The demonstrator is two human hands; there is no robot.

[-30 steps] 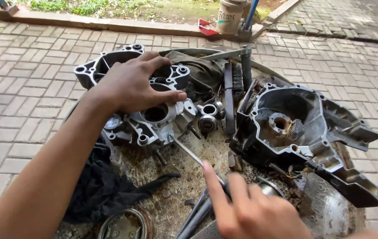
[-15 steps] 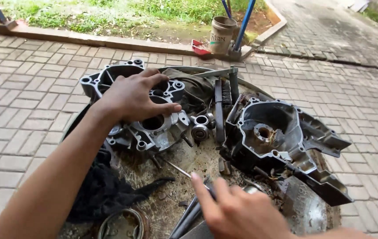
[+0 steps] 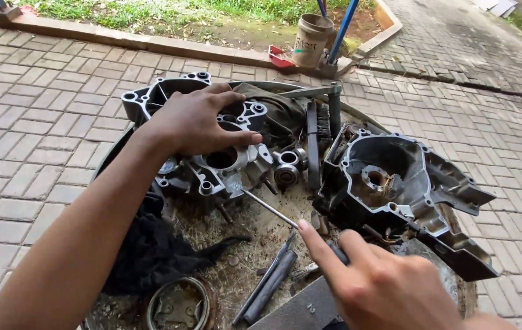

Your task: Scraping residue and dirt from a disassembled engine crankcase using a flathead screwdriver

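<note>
Left hand: your left hand [image 3: 203, 125] lies palm down on the silver engine case half [image 3: 203, 143] in the upper middle of the frame, fingers spread flat across its top, pressing rather than closing around anything.
Right hand: your right hand [image 3: 377, 284] sits at the lower right, fingers wrapped around the dark handle of the screwdriver [image 3: 273, 211], with the index finger stretched along it.
Screwdriver: its thin metal shaft runs on a slant from your fist at the lower right up toward the upper left; the tip points at the lower edge of the silver case, and whether it touches is hard to tell.
Dark case half: the second, grimy engine case half [image 3: 395, 183] rests at the right of the frame, open side up, just beside your right hand.
Bearing: a round bearing [image 3: 286, 174] sits between the two halves.
Tray: everything rests in a dirty round metal tray [image 3: 456, 293] on brick paving [image 3: 35, 122].
Cloth: a black rag [image 3: 151, 253] lies at the lower left of the tray.
</note>
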